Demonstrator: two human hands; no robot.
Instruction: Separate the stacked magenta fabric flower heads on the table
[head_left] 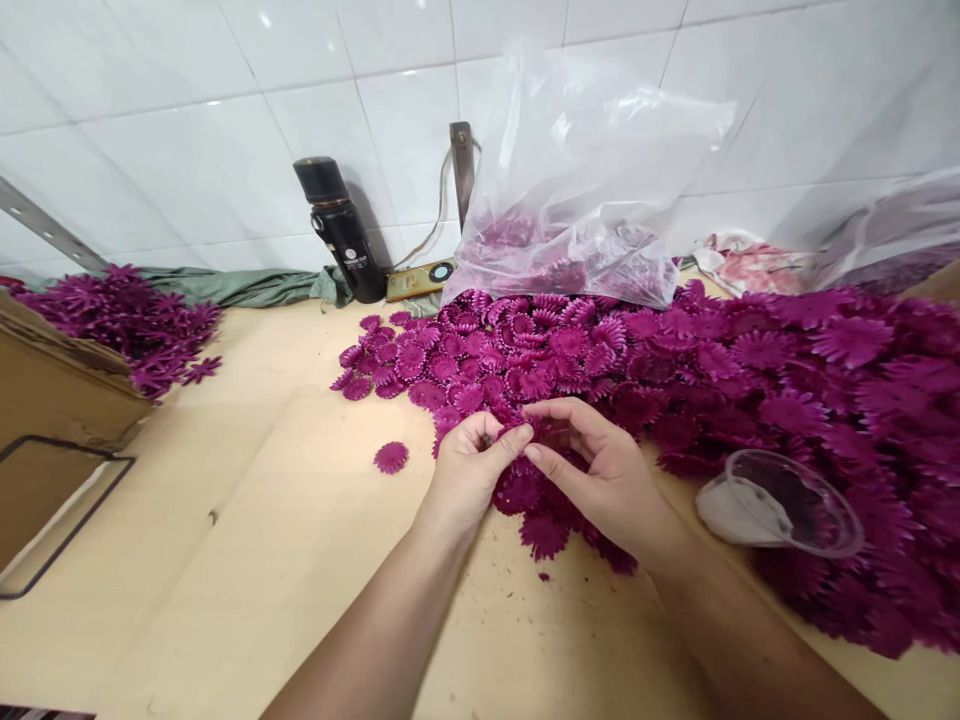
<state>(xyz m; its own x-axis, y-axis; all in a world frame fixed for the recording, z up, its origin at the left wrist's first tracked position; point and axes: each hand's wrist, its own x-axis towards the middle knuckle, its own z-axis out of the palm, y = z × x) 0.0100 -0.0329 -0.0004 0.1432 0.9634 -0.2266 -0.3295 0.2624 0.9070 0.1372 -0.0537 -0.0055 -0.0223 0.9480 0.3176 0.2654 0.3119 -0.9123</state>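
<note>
My left hand (469, 468) is closed, thumb and bent forefinger pinching a purple artificial flower piece (519, 426) that the fingers mostly hide. Meeting it from the right, my right hand (600, 470) curls its thumb and forefinger at the same piece's edge. Both hands are above the front of a pile of cupped purple flower pieces (450, 370) with toothed rims. Below the fingers lie a few flatter flower pieces (544, 535). A single flower piece (391, 457) rests on the table left of my left hand.
A clear plastic cup (780, 505) with white contents stands tilted by the larger flower heap (855, 400) on the right. Behind are a plastic bag (570, 230), a black bottle (345, 235) and a gold device (416, 281). A cardboard box (60, 390) and purple leafy pieces (142, 320) sit left.
</note>
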